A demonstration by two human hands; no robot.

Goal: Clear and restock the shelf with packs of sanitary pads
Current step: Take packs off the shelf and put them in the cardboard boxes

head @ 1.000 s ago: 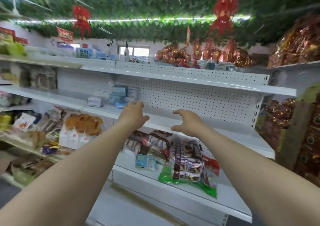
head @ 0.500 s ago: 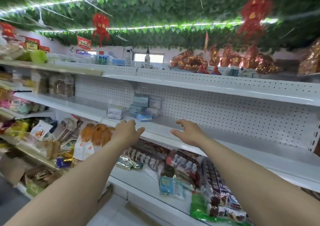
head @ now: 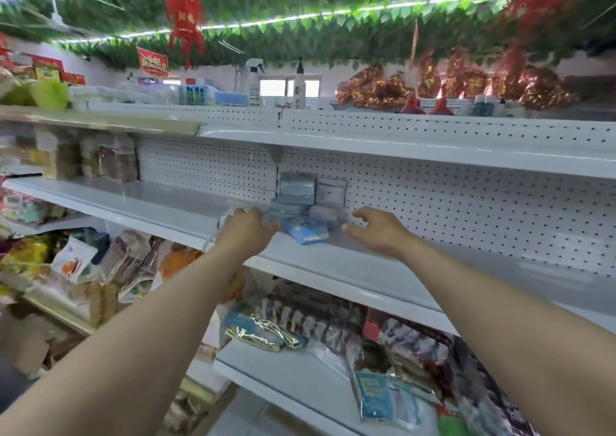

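- Packs of sanitary pads (head: 305, 198) sit stacked on the shelf (head: 350, 262), between our hands.
- Our left hand (head: 246, 233) lies over a white pack (head: 226, 217); we cannot tell its grip.
- Our right hand (head: 380, 232) hovers spread, holding nothing.

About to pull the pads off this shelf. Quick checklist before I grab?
1. Right hand free: ok, open.
2. Left hand free: cannot tell, fingers hidden.
3. Hands flank the stack: ok.
4. Stack's front unobstructed: not ok, a loose blue pack lies there.
5. Shelf room right of the stack: ok.
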